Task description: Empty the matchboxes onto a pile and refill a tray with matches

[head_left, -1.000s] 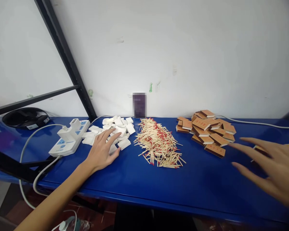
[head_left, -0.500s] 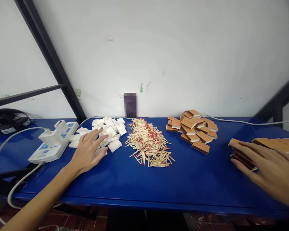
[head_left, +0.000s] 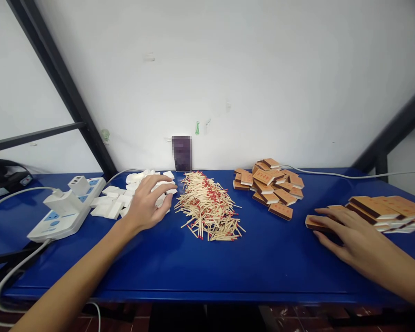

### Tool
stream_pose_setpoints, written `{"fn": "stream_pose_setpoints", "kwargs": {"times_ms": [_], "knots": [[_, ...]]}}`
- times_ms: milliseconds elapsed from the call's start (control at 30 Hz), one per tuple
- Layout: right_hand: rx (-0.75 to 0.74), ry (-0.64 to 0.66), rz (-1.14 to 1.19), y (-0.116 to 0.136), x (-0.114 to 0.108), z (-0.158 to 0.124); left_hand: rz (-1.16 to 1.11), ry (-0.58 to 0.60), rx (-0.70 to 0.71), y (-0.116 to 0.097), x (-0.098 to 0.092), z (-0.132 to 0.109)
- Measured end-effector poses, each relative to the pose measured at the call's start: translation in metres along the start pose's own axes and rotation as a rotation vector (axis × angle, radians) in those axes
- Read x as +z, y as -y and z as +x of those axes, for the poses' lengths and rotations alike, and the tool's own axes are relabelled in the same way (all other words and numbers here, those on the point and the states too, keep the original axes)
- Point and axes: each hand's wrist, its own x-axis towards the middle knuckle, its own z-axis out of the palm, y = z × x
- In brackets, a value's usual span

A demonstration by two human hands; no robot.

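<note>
My left hand [head_left: 148, 203] reaches over the right part of a pile of small white matchbox trays [head_left: 107, 203]. Its fingers are curved and apart; the trays under the palm are hidden. At the right, my right hand [head_left: 349, 235] grips a brown matchbox [head_left: 317, 223], thumb on the near side and fingers over the top. The box lies low at the table surface, beside neat stacked matchboxes [head_left: 376, 207]. Between the hands is a heap of loose red-tipped matches [head_left: 210, 203]. Right of it lies a jumbled pile of orange-brown matchbox sleeves and boxes [head_left: 273, 177].
A white power strip [head_left: 69, 210] with plugged-in adapters and cables stands at the left of the blue table [head_left: 207, 267]. Behind it lies a black headset-like object [head_left: 7, 177]. A dark phone-like rectangle [head_left: 182, 154], partly pixelated, leans against the wall. Black frame bars flank both sides.
My left hand has moved right across the white trays. My right hand has shifted left, its matchbox now low beside the stack. The camera view has turned slightly right.
</note>
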Motion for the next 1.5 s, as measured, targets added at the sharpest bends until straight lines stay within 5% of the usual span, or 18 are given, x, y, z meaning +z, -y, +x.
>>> {"fn": "stream_pose_setpoints", "kwargs": {"times_ms": [167,367,633,867,1200,1400,1500], "knots": [[0.029,0.195,0.056,0.010,-0.008,0.017,-0.170,-0.081,-0.043,-0.009,0.025,0.034],[0.186,0.143,0.224,0.047,-0.015,0.060,-0.253,-0.089,-0.042,-0.014,0.042,0.051],[0.281,0.157,1.045,0.113,-0.011,0.136,-0.266,-0.053,-0.086,-0.019,0.040,0.029],[0.470,0.097,1.629,0.155,0.009,0.157,-0.225,0.106,0.027,-0.039,0.046,0.023],[0.333,-0.082,1.622,0.184,0.014,0.164,-0.372,0.210,-0.176,-0.043,0.041,0.021],[0.198,-0.024,1.611,0.183,0.019,0.159,-0.545,0.324,-0.282,-0.034,0.030,0.012],[0.195,-0.022,1.655,0.186,0.019,0.159,-0.543,0.267,-0.300,-0.033,0.022,0.009]]}}
